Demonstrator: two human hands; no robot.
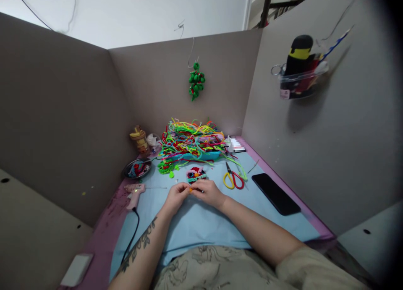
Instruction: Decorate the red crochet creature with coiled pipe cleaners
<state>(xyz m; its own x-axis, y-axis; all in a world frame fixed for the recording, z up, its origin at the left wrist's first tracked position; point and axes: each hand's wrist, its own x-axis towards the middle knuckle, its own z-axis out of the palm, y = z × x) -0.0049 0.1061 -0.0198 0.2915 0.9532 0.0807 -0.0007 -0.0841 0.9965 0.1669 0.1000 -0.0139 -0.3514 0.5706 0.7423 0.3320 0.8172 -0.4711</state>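
shirt (217, 268); hands (176, 196) (209, 192) half-hide orange piece (190, 190), perhaps fuzzy; scissors (232, 174) near

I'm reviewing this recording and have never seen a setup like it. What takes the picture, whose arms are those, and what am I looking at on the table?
There is no machine here: the bare arms belong to the person wearing the camera on their head, so this single picture looks forward and down. The left hand and right hand meet at the fingertips around a small orange piece, too small to identify. Just beyond sits a pink, red and teal fuzzy craft piece. On the light blue cloth, a heap of colourful pipe cleaners fills a blue tray at the back. Scissors and a black phone lie to the right; a pink glue gun lies to the left.
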